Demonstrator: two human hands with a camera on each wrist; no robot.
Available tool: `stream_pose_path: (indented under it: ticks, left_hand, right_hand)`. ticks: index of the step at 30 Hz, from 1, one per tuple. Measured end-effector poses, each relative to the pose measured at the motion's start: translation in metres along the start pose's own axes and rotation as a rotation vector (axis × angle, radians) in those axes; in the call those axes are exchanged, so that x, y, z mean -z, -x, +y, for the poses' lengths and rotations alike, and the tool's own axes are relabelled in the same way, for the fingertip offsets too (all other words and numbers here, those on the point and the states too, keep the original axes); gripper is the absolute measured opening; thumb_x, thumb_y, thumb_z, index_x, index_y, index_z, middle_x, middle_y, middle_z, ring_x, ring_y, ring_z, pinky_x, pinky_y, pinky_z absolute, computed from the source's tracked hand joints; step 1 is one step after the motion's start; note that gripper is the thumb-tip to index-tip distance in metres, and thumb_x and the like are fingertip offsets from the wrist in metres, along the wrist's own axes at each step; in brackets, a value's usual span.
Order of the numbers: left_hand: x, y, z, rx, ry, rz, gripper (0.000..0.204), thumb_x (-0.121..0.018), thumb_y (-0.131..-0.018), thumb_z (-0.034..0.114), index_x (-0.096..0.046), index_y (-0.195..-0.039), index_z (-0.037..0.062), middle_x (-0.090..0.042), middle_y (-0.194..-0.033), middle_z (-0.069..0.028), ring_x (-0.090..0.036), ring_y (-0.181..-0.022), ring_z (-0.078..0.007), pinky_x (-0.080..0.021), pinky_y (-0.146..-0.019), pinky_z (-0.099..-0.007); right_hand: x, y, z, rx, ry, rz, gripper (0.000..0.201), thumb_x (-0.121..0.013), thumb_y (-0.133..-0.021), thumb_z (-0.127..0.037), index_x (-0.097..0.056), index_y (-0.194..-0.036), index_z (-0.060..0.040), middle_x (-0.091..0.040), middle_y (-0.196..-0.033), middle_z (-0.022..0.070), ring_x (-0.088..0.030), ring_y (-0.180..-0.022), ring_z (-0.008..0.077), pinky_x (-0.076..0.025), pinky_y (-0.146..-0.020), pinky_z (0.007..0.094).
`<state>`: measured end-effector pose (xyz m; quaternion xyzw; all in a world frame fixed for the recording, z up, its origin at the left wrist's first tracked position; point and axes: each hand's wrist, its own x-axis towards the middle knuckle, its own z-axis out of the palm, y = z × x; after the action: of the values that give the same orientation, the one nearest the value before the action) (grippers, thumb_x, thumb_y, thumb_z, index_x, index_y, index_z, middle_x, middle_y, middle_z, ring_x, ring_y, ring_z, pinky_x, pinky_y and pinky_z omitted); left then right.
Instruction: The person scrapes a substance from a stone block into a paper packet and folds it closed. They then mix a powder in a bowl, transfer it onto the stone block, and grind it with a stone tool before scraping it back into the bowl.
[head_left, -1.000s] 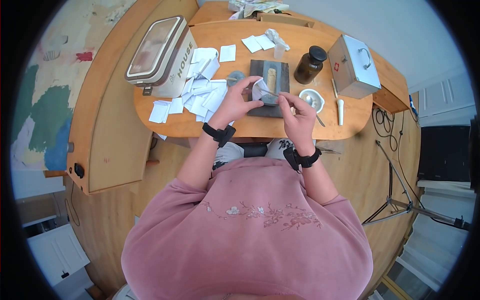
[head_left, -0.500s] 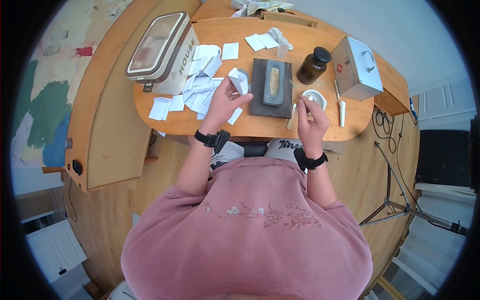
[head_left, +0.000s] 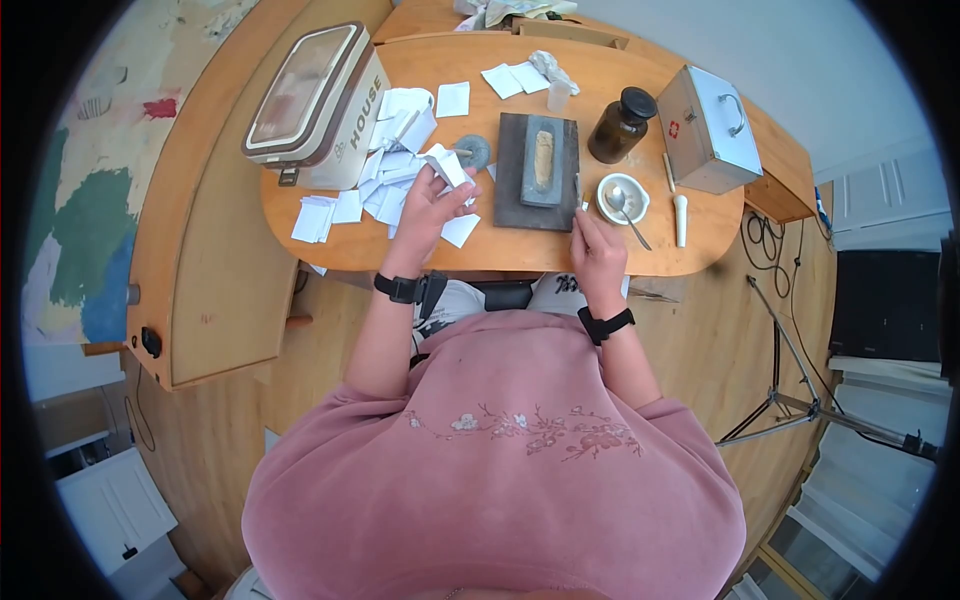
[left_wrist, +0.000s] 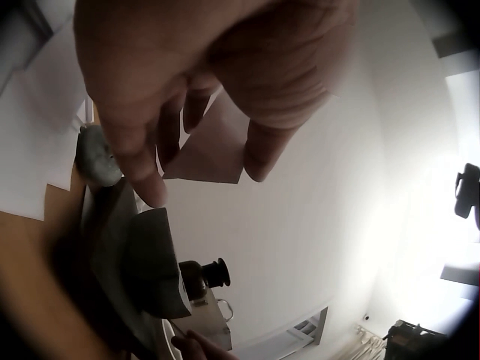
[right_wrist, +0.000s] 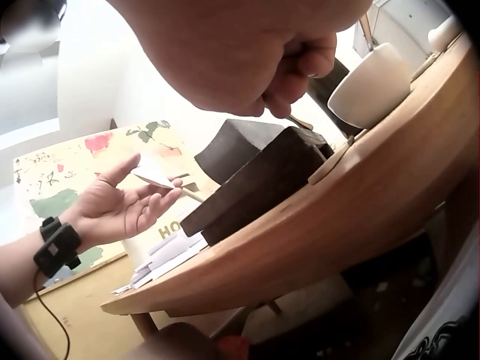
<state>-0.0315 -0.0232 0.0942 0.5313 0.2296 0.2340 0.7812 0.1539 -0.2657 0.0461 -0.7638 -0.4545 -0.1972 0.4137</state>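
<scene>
My left hand [head_left: 430, 215] holds a folded piece of white paper [head_left: 447, 166] between thumb and fingers, over the left part of the table. In the left wrist view the paper [left_wrist: 214, 150] shows between the thumb and fingertips. My right hand [head_left: 600, 252] pinches a thin, slender tool [head_left: 577, 186] at the right edge of a dark board [head_left: 512, 200]; most of the tool is hidden by the fingers. On the board stands a grey stone block [head_left: 541, 192] whose long hollow contains tan powder [head_left: 543, 160].
Paper slips [head_left: 385, 195] are heaped beside a lidded box [head_left: 345, 140] and a round grey stone [head_left: 475, 150]. Right of the board are a brown jar [head_left: 617, 130], a white bowl [head_left: 607, 213] with a spoon [head_left: 632, 222], a white pestle [head_left: 681, 222] and a metal case [head_left: 705, 140].
Both hands were together over the stone block and have moved apart. The left went left with the paper; the right went right with the thin tool, then lowered beside the board.
</scene>
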Motion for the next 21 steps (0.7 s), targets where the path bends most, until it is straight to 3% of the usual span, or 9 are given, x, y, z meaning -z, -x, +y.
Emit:
stream_pose_path:
  ticks: [4, 9, 13, 16, 18, 21]
  left_hand:
    - [-0.007, 0.002, 0.002, 0.018, 0.005, -0.026, 0.065, -0.072, -0.112, 0.013, -0.041, -0.169, 0.0072, -0.066, -0.151, -0.0174, -0.074, -0.124, -0.0266, -0.064, -0.101, -0.0412]
    - [-0.012, -0.002, -0.007, 0.056, 0.213, -0.142, 0.058, -0.068, -0.113, 0.011, -0.044, -0.166, 0.0056, -0.068, -0.149, -0.0171, -0.075, -0.118, -0.0255, -0.064, -0.097, -0.0402]
    - [-0.013, -0.002, -0.011, 0.094, 0.211, -0.188, 0.049, -0.064, -0.115, 0.014, -0.051, -0.161, 0.0047, -0.07, -0.146, -0.0176, -0.075, -0.116, -0.0241, -0.063, -0.094, -0.0381]
    - [-0.023, -0.003, -0.01, 0.132, 0.093, -0.131, 0.042, -0.062, -0.118, 0.02, -0.057, -0.156, 0.0042, -0.073, -0.143, -0.0177, -0.076, -0.11, -0.022, -0.063, -0.089, -0.0354]
    - [-0.027, -0.002, -0.011, 0.125, 0.034, -0.137, 0.042, -0.063, -0.118, 0.024, -0.058, -0.155, 0.0037, -0.074, -0.142, -0.0172, -0.078, -0.102, -0.0211, -0.063, -0.085, -0.0337]
    - [-0.033, -0.002, -0.014, 0.111, -0.036, -0.187, 0.043, -0.061, -0.12, 0.029, -0.06, -0.153, 0.0024, -0.078, -0.136, -0.0154, -0.078, -0.097, -0.0194, -0.063, -0.081, -0.0315]
  right_hand:
    - [-0.001, 0.005, 0.002, -0.013, -0.026, -0.017, 0.022, -0.082, -0.095, -0.001, -0.084, -0.117, -0.0018, -0.083, -0.107, 0.0168, -0.076, -0.089, 0.0364, -0.06, -0.08, 0.0443]
    - [-0.002, 0.004, -0.002, -0.027, -0.033, -0.035, 0.023, -0.082, -0.095, -0.001, -0.083, -0.118, -0.0011, -0.08, -0.109, 0.0147, -0.076, -0.093, 0.0357, -0.06, -0.082, 0.0443]
    - [-0.002, 0.003, -0.001, -0.037, -0.041, -0.05, 0.024, -0.082, -0.095, -0.002, -0.083, -0.119, -0.0001, -0.078, -0.109, 0.0149, -0.076, -0.093, 0.0355, -0.06, -0.083, 0.0447]
    - [0.003, 0.001, -0.005, -0.072, -0.082, -0.105, 0.025, -0.082, -0.098, -0.002, -0.081, -0.123, 0.0013, -0.076, -0.112, 0.016, -0.076, -0.096, 0.0344, -0.061, -0.085, 0.0427]
    - [0.007, -0.001, -0.011, -0.181, -0.158, -0.158, 0.027, -0.083, -0.097, -0.005, -0.08, -0.122, 0.0022, -0.076, -0.111, 0.0166, -0.075, -0.092, 0.0342, -0.06, -0.082, 0.0449]
    - [0.009, -0.015, -0.016, -0.024, -0.156, -0.005, 0.028, -0.085, -0.097, -0.006, -0.079, -0.123, 0.0029, -0.076, -0.113, 0.0158, -0.072, -0.085, 0.0305, -0.059, -0.079, 0.0411]
